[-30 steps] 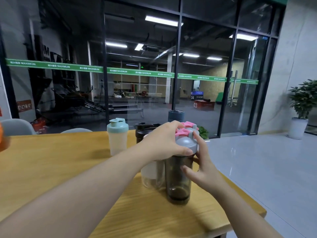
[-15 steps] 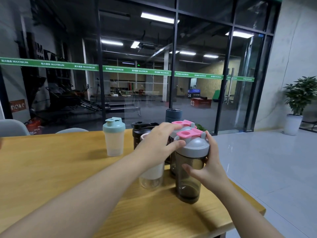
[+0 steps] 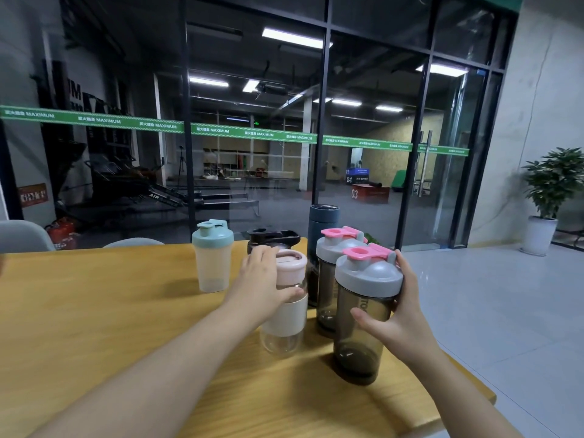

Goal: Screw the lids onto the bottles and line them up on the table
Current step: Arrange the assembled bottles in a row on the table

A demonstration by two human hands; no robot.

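Wooden and yellow-brown, the table (image 3: pixel 94 311) carries six bottles near its right end. Our right hand (image 3: pixel 401 317) holds the nearest one, a smoky dark shaker bottle (image 3: pixel 360 330) with a grey lid and pink flip cap (image 3: pixel 368 267). The fingers are curled around its far side, up by the lid, and the thumb lies across the front of the body, so the bottle is gripped between them. It stands upright on the table, close to the front right edge.

Our left hand (image 3: pixel 262 282) is on the clear glass bottle (image 3: pixel 284 311) with the pale pink lid (image 3: pixel 290 260) and white sleeve. The thumb presses on the glass under the lid and the fingers go around the lid's left and back side; how far they close behind it we cannot tell. This bottle stands upright just left of the nearest shaker.

Behind the held shaker is a second smoky shaker (image 3: pixel 328 286) with the same grey and pink lid on it, almost touching the first. Behind the glass bottle stands a black bottle (image 3: pixel 271 240), mostly hidden, and a tall dark blue tumbler (image 3: pixel 322 222) stands at the back edge. More to the left, apart from the group, is a frosted shaker with a teal lid (image 3: pixel 213 257).

Past the table we see a glass wall (image 3: pixel 252 121) with a green stripe, a potted plant (image 3: pixel 551 191) at the right and a grey chair back (image 3: pixel 22 237) at the left.
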